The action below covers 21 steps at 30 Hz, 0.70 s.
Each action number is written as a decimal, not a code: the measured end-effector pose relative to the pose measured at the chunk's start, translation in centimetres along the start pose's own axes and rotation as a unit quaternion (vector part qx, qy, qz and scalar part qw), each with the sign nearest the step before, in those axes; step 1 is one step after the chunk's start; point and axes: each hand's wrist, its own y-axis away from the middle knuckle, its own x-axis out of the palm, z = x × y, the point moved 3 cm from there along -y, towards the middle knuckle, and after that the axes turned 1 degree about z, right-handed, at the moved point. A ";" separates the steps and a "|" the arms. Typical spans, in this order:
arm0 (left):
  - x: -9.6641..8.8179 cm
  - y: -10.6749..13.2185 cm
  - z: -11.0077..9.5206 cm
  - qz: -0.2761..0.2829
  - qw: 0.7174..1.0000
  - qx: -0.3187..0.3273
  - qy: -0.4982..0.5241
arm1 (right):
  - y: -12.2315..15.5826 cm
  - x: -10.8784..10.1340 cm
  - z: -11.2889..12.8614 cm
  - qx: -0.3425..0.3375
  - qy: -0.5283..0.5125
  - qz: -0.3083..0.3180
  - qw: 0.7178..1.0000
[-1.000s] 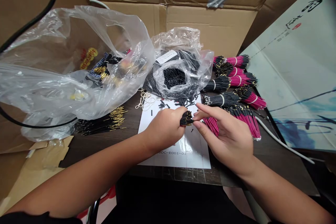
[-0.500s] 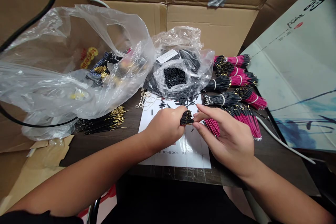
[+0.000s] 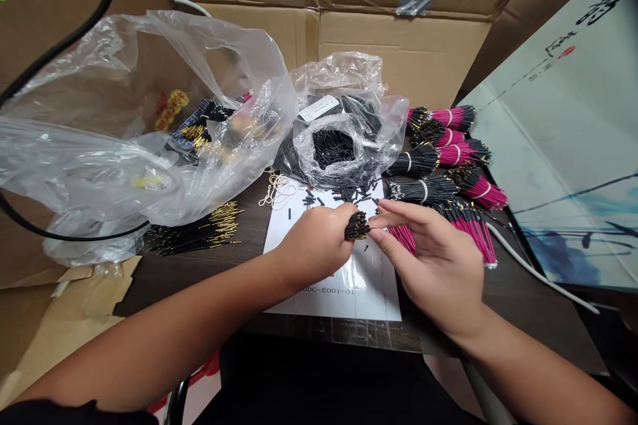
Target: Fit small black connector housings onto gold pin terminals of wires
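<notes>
My left hand [image 3: 314, 246] is closed around a bundle of wires [image 3: 357, 226] whose black, gold-tipped ends stick out to the right. My right hand [image 3: 432, 264] meets those ends with thumb and forefinger pinched; what the fingers hold is too small to make out. Pink wire [image 3: 403, 238] shows under the right hand. Both hands hover over a white sheet in clear film [image 3: 349, 282]. Short black sleeves [image 3: 343, 196] lie scattered on the sheet's far edge.
A clear bag of black sleeves [image 3: 343, 146] sits behind the hands. Banded pink-and-black wire bundles [image 3: 448, 159] lie to the right. A big plastic bag [image 3: 139, 126] and loose gold-tipped black wires [image 3: 199, 232] are on the left. Cardboard boxes [image 3: 389, 46] stand behind.
Almost nothing has moved; my right hand's fingers have shifted slightly at the bundle's tips, and the view has drifted a little.
</notes>
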 end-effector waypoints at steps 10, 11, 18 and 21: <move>-0.4 0.0 -0.4 0.014 0.998 -0.013 0.067 | -0.1 0.0 -0.1 0.069 -0.069 0.003 0.995; -0.4 0.0 -0.4 0.015 0.997 -0.014 0.071 | 0.0 0.0 -0.2 0.067 -0.065 0.003 0.996; 0.3 0.0 -0.1 0.023 0.994 0.002 0.108 | -0.2 0.0 0.1 0.073 -0.075 0.003 0.994; 0.4 0.0 -0.1 0.031 0.992 0.003 0.120 | -0.2 -0.1 0.2 0.079 -0.089 -0.002 0.993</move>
